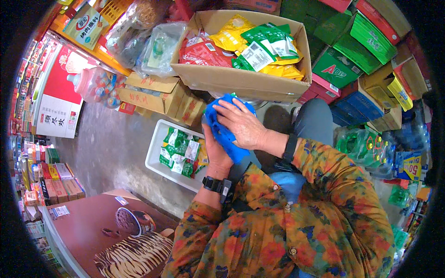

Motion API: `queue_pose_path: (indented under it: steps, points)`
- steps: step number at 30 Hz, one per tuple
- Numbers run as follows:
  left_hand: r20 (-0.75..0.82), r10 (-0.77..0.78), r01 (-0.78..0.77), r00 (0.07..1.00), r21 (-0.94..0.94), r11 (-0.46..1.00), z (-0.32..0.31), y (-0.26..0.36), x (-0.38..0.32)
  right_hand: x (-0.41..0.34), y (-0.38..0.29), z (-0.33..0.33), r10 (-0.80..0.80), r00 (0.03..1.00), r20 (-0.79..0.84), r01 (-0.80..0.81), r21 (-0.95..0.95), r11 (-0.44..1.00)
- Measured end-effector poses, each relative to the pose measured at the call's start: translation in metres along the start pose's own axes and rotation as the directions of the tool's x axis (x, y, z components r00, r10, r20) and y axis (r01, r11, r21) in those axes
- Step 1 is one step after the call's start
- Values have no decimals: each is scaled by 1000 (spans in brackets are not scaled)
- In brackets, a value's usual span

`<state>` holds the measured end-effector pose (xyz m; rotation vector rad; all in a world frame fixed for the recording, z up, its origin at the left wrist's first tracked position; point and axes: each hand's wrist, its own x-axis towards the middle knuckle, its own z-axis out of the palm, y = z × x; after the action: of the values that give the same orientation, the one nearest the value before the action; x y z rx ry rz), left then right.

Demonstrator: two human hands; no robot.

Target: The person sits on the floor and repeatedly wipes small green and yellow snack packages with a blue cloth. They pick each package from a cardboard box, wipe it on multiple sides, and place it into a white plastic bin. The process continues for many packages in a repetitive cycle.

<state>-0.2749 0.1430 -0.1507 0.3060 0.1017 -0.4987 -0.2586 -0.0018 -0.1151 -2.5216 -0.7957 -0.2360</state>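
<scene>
A bright blue cloth (224,127) is bunched between my two hands above the floor. My right hand (240,123) lies flat across its top, fingers spread over the folds. From below and the left, my left hand (217,151) supports it, the thumb along its edge. A bit of green shows past the cloth's far edge; what it belongs to is mostly hidden. Just beyond is an open cardboard box (240,83) of red, yellow and green packets (255,55). To the left of my hands, a white plastic tray (153,153) holds several green-and-white packets (177,151) and some yellow ones.
Cardboard cartons (153,93) and a pink-capped jar (99,87) stand at the far left. A chest freezer (80,222) with an ice-cream picture fills the near left. On the right are stacked drink cartons (337,67) and wrapped green bottles (361,146).
</scene>
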Motion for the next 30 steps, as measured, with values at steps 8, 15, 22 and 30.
queue_pose_path:
  steps: [8,15,22,30]
  points:
    - [-10,-30,29,1000,-50,998,2,5,-1,-12,10,-6,19,999,-28,-21,-77,997]
    - [-28,-33,31,999,-53,998,-8,9,-4,-38,-8,-11,-104,987,120,110,-45,993]
    - [126,-69,76,990,-53,996,-2,6,-3,-42,-10,-8,-382,905,187,410,-147,900]
    - [-118,15,-21,993,-47,999,-19,9,4,-39,14,-16,-546,837,38,542,-193,818]
